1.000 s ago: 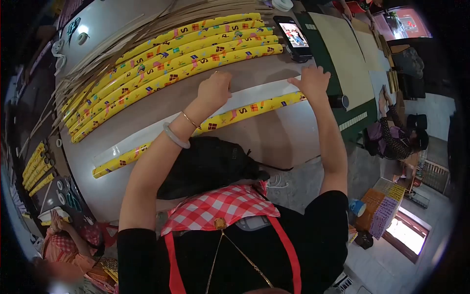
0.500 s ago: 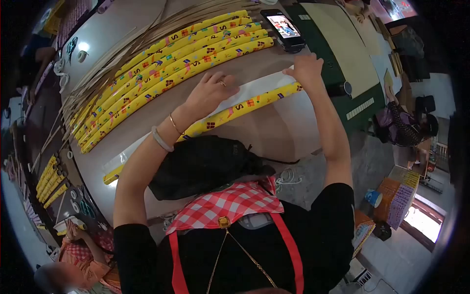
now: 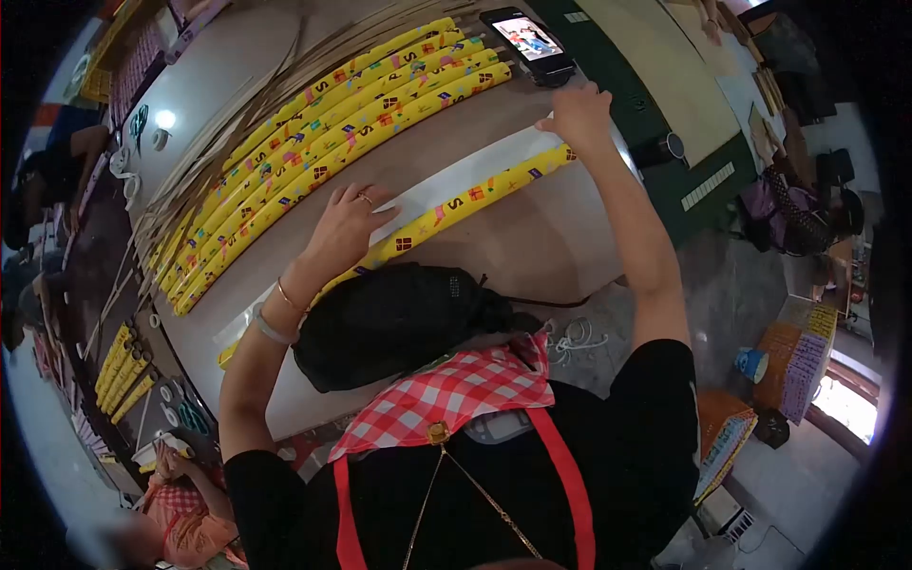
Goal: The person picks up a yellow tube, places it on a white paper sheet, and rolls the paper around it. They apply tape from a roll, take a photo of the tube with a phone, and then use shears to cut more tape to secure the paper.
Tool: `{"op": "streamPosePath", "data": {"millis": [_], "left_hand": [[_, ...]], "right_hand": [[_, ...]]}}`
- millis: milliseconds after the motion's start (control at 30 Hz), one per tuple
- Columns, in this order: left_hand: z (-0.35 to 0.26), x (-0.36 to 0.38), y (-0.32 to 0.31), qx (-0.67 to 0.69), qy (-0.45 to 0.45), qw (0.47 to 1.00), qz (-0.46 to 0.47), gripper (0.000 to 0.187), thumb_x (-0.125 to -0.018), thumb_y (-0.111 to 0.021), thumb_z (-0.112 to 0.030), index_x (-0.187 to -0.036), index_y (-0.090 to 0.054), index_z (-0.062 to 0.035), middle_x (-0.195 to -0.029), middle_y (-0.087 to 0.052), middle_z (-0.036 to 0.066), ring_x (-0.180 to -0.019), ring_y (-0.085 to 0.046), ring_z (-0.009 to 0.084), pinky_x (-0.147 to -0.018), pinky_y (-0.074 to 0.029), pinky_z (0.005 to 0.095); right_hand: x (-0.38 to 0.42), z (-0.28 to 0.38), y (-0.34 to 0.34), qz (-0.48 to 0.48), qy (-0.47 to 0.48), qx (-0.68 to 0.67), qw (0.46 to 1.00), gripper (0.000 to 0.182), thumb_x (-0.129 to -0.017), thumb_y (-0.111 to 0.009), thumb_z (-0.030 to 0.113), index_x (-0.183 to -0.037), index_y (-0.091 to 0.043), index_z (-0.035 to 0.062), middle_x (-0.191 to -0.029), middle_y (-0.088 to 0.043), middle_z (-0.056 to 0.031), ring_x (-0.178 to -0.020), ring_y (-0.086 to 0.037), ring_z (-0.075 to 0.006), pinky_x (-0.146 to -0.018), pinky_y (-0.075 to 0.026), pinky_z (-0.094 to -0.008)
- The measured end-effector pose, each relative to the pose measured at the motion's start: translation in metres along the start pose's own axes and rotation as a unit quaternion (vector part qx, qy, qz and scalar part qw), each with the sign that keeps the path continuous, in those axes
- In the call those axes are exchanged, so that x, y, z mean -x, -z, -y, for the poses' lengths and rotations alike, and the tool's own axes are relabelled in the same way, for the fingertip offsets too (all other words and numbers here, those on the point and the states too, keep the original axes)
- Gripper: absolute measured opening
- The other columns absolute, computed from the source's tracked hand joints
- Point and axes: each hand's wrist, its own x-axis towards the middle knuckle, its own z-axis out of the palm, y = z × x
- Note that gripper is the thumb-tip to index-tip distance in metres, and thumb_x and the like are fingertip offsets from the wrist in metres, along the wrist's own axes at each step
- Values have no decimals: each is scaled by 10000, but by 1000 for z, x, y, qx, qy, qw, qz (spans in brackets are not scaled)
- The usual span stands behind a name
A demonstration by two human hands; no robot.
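Note:
A long yellow patterned paper roll (image 3: pixel 456 205) lies slantwise across the table, with a white strip (image 3: pixel 475 163) of its sheet showing along the far side. My left hand (image 3: pixel 344 226) rests over the left part of the strip, fingers apart. At the roll's right end is my right hand (image 3: pixel 578 119), its fingers bent at the strip's far corner; what they pinch, if anything, is too small to make out. Several finished-looking yellow rolls (image 3: pixel 351 142) lie side by side beyond it. Against the roll's near side sits a black bag (image 3: pixel 389 323).
A phone (image 3: pixel 527 43) with a lit screen stands beyond my right hand. Thin brown strips (image 3: pixel 237 114) lie behind the rolls. A black cylinder (image 3: pixel 660 150) and a green mat (image 3: pixel 703 190) are at the right. Other people sit at lower left and far right.
My left hand has slid left along the roll, its fingers over the white strip. My right hand stays at the right end. The whole view has shifted slightly.

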Motion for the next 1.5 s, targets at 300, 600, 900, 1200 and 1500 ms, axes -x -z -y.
{"op": "streamPosePath", "data": {"millis": [300,600,900,1200,1500], "left_hand": [[-38,-120,-25,123,-9,988,-97,274,-723,-493,6,-966,-611,-41,-999,-574,117,-980,-511,294,-827,-435,364],[-38,-209,-68,71,-110,990,-43,277,-749,-526,-50,-1021,-579,-33,-974,-529,165,-937,-512,300,-808,-448,365],[-44,-198,-58,73,-92,992,-48,277,-763,-489,-68,-1021,-578,-19,-1034,-514,134,-976,-500,264,-838,-434,328],[-42,-198,-58,88,-81,992,-35,310,-782,-476,-41,-1078,-569,-47,-1086,-496,125,-1019,-476,276,-878,-400,328],[-40,-197,-59,113,-73,990,-43,291,-763,-516,-46,-1046,-585,-57,-1059,-496,120,-1033,-486,262,-855,-440,343]], "right_hand": [[-1,4,7,22,-10,29,999,429,-601,-715,449,-836,-671,93,-853,-619,-84,-918,-530,-269,-727,-380,-410],[-7,2,-1,22,12,78,997,449,-612,-694,504,-820,-679,106,-835,-632,-66,-893,-566,-232,-712,-402,-391],[-24,-66,-1,232,125,-151,953,742,-664,-480,740,-891,-643,53,-892,-609,-143,-858,-576,-262,-720,-454,-382],[-10,-88,0,125,77,-129,981,624,-712,-500,637,-982,-633,89,-994,-587,-134,-937,-570,-282,-773,-436,-452],[-6,-66,1,43,33,22,998,504,-689,-595,515,-960,-648,95,-1040,-551,-97,-1001,-510,-268,-804,-386,-497]]}}
